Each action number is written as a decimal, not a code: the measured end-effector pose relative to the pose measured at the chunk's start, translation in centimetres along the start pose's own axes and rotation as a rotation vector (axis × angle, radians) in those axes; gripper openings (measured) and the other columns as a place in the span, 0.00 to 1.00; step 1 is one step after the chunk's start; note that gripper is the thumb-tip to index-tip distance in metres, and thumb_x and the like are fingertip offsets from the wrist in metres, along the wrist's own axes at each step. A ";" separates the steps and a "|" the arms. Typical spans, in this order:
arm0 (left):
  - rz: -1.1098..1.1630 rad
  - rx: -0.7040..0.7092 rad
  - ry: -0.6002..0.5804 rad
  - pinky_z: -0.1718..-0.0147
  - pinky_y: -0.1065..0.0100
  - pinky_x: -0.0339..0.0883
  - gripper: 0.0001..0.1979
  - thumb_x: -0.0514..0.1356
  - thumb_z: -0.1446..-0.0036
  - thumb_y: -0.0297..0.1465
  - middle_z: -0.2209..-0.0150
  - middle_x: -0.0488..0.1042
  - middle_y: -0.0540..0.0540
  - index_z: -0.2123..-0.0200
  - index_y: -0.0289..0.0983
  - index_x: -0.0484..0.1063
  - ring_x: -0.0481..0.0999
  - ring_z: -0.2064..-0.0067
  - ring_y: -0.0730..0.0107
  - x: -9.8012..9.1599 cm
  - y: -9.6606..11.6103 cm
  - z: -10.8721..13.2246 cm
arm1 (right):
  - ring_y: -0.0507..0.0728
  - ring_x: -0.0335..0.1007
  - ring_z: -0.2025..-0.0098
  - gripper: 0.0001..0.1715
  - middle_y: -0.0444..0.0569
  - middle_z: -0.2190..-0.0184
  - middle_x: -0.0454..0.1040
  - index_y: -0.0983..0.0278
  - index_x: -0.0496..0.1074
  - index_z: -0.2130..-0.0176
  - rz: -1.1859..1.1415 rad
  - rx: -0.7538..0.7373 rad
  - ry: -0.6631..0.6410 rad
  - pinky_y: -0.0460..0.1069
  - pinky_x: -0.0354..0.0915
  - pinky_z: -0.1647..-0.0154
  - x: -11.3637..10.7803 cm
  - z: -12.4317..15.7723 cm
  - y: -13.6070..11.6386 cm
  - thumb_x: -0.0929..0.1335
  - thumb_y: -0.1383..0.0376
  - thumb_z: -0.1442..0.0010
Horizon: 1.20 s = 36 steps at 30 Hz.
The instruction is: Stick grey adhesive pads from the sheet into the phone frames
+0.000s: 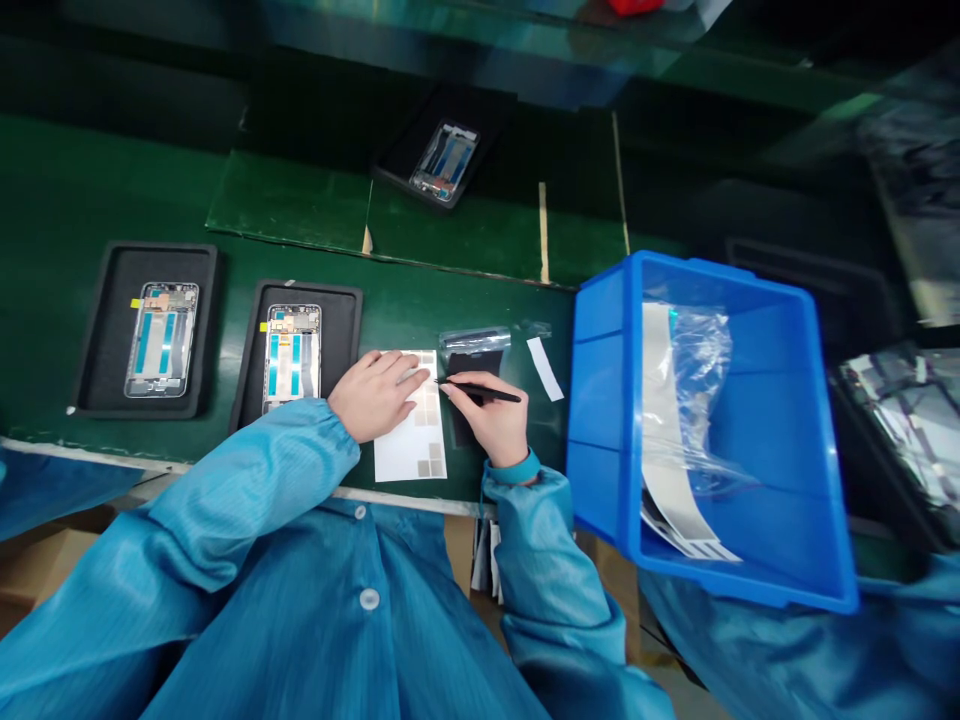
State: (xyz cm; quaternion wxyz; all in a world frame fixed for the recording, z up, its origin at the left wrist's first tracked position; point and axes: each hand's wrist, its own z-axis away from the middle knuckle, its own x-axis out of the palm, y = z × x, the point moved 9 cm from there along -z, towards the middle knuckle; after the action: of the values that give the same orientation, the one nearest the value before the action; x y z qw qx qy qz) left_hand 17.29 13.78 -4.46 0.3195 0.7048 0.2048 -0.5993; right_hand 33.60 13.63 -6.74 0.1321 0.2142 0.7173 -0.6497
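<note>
My left hand lies flat with fingers stretched over the upper left of a white sheet, holding it against the bench. Small grey-beige square stickers sit in groups on that sheet. Between the thumb and fingers of my right hand is a pair of black tweezers; their tip reaches the sheet's right edge near the stickers. Whether the tip holds a sticker is too small to tell. Left of my left hand, an opened phone rests in a black tray, partly covered by my sleeve.
Another opened phone lies in a black tray at far left. A third phone sits in a tray at the back. Right stands a blue bin with white strips and clear plastic. Beside my right hand are a clear pouch and a white strip.
</note>
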 end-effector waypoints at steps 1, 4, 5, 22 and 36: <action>0.002 0.001 0.001 0.45 0.55 0.59 0.22 0.58 0.35 0.33 0.41 0.70 0.38 0.39 0.37 0.67 0.69 0.41 0.53 0.0 0.0 0.0 | 0.60 0.81 0.61 0.09 0.48 0.64 0.84 0.59 0.81 0.64 0.004 -0.001 0.001 0.56 0.75 0.54 0.0 0.0 0.0 0.75 0.57 0.43; 0.002 0.004 -0.005 0.45 0.55 0.59 0.23 0.58 0.35 0.34 0.40 0.70 0.38 0.39 0.37 0.67 0.69 0.42 0.53 0.2 0.0 0.0 | 0.60 0.81 0.61 0.10 0.48 0.63 0.84 0.59 0.81 0.64 0.013 0.004 0.001 0.57 0.75 0.53 0.1 0.0 0.1 0.75 0.56 0.43; 0.000 0.006 -0.006 0.45 0.55 0.59 0.23 0.58 0.35 0.34 0.40 0.70 0.38 0.39 0.37 0.67 0.69 0.42 0.53 0.2 0.0 0.0 | 0.60 0.81 0.61 0.10 0.48 0.63 0.84 0.59 0.81 0.64 0.012 0.005 0.002 0.57 0.75 0.53 0.1 -0.1 0.1 0.75 0.56 0.43; 0.553 -0.174 0.158 0.45 0.59 0.66 0.15 0.57 0.36 0.33 0.48 0.75 0.42 0.47 0.38 0.74 0.73 0.46 0.59 -3.9 -2.3 1.5 | 0.59 0.81 0.67 0.08 0.47 0.70 0.83 0.59 0.80 0.68 -0.112 -0.023 0.127 0.54 0.77 0.63 -2.7 1.5 -5.8 0.79 0.60 0.49; 0.857 -0.267 0.179 0.55 0.63 0.67 0.05 0.62 0.39 0.31 0.63 0.79 0.47 0.67 0.38 0.77 0.75 0.59 0.66 -5.8 -6.0 6.9 | 0.57 0.81 0.65 0.09 0.45 0.68 0.83 0.58 0.80 0.66 -0.262 -0.022 -0.019 0.53 0.77 0.58 3.8 2.3 -9.8 0.79 0.65 0.49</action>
State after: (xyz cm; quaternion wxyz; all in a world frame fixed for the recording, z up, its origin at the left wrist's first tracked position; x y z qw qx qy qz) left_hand 7.18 13.85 -0.60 0.6075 0.7278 -0.0030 -0.3182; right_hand 25.39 11.27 -0.16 0.0554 0.1109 0.7449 -0.6556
